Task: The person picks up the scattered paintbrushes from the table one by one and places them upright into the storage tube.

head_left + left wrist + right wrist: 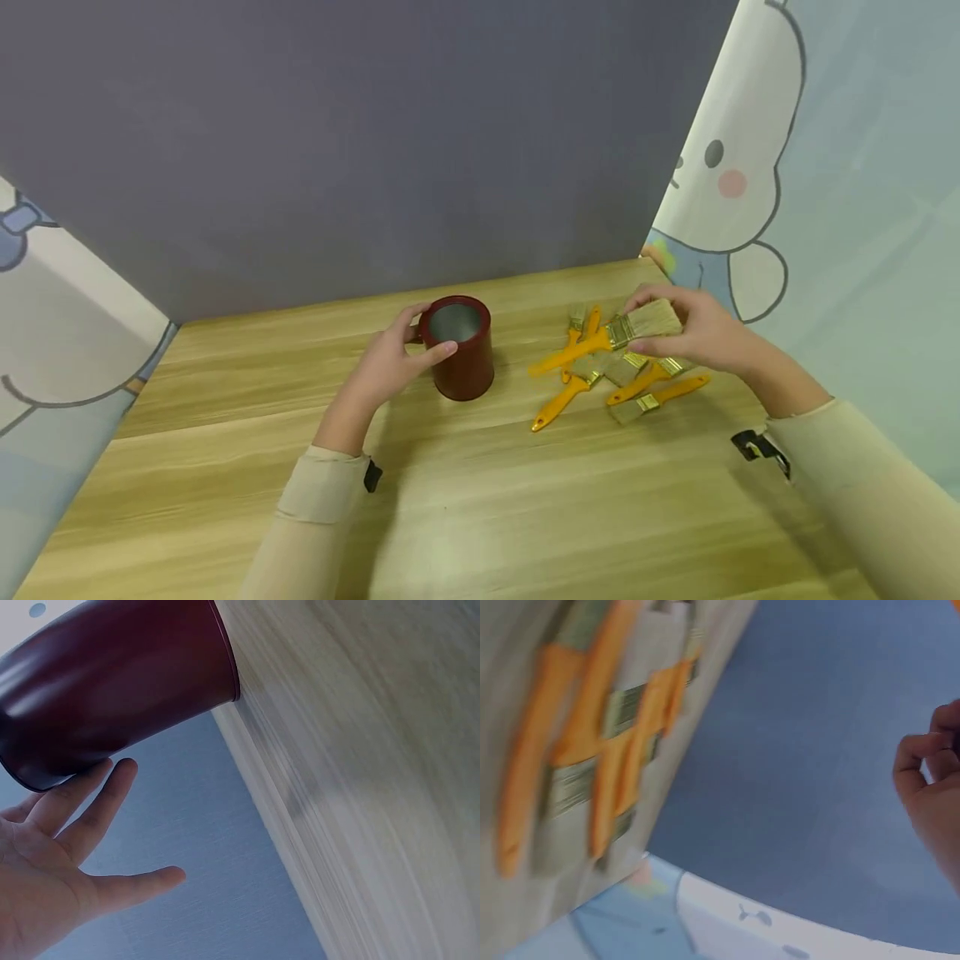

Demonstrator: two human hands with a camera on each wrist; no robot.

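- The left hand (pixel 390 362) rests against the near left side of a dark red cup (pixel 459 346) that stands upright on the wooden tabletop (pixel 480 500), with the thumb lying against the cup's wall near the rim and the fingers reaching round the far side.
- In the left wrist view the fingers (pixel 90 802) are straight and spread; they touch the cup's (pixel 112 675) wall near its rim rather than curling tight round it.
- The cup's mouth faces up and its inside looks grey.
- The right hand (pixel 693 333) pinches a paintbrush (pixel 615 335) by its pale bristle end, fingers above and thumb below.
- That brush's yellow handle points left toward the cup, and it lies over a pile of like brushes.
- The pile of yellow-handled brushes (pixel 611 383) lies on the tabletop just under and in front of the right hand, well to the right of the cup and apart from it.
- The right wrist view is blurred; it shows the orange handles (pixel 592 750) and the curled fingers (pixel 922 761) at the picture's edge.
- A grey backdrop (pixel 337 133) stands behind the tabletop, and a cartoon-printed cloth (pixel 825 167) hangs on the right.
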